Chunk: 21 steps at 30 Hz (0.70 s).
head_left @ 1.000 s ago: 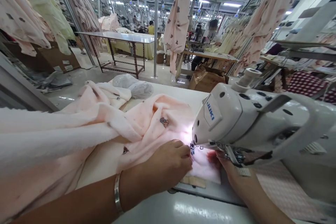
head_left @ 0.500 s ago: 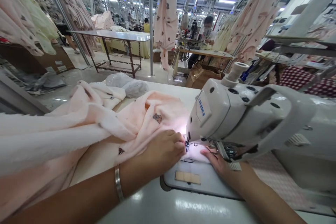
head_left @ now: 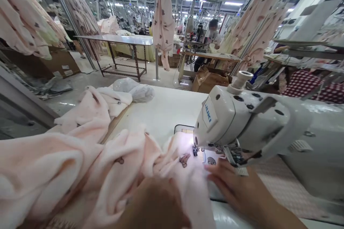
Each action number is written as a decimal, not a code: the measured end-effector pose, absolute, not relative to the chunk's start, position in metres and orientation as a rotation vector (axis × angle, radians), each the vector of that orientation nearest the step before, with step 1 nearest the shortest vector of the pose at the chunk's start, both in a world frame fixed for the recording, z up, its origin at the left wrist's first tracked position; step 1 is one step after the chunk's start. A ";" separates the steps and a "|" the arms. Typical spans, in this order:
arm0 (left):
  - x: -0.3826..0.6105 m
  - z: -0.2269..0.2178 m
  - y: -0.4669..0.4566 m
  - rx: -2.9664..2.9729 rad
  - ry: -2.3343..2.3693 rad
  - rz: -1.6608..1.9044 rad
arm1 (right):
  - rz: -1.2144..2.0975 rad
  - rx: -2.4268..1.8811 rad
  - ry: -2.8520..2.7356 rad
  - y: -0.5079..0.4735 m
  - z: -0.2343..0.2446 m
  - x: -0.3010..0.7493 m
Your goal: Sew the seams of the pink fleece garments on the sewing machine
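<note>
Pale pink fleece fabric with small bear prints is bunched across the white table in front of a white sewing machine. My left hand is low in the frame, closed around a fold of this fabric near its edge. My right hand rests flat beside the needle, fingers extended on the fabric's right edge under the machine head. The lit patch of fabric lies under the presser foot.
A clear plastic bag lies at the table's far side. Beyond are a metal-framed table, cardboard boxes, hanging pink garments and a seated person at another station. Checked red fabric is at right.
The pink fabric has been pulled toward me, baring the far tabletop. My left hand moved back from the needle to the bottom of the frame, gripping the cloth. My right hand stays near the needle.
</note>
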<state>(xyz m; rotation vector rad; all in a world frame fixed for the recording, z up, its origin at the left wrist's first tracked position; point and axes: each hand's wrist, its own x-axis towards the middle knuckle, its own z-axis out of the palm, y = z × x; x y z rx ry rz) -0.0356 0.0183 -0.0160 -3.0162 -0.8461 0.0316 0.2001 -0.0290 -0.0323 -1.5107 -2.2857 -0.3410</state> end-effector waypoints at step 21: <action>-0.040 -0.021 0.104 -2.928 -0.873 -0.807 | -0.390 -1.289 -2.476 -0.026 -0.045 0.176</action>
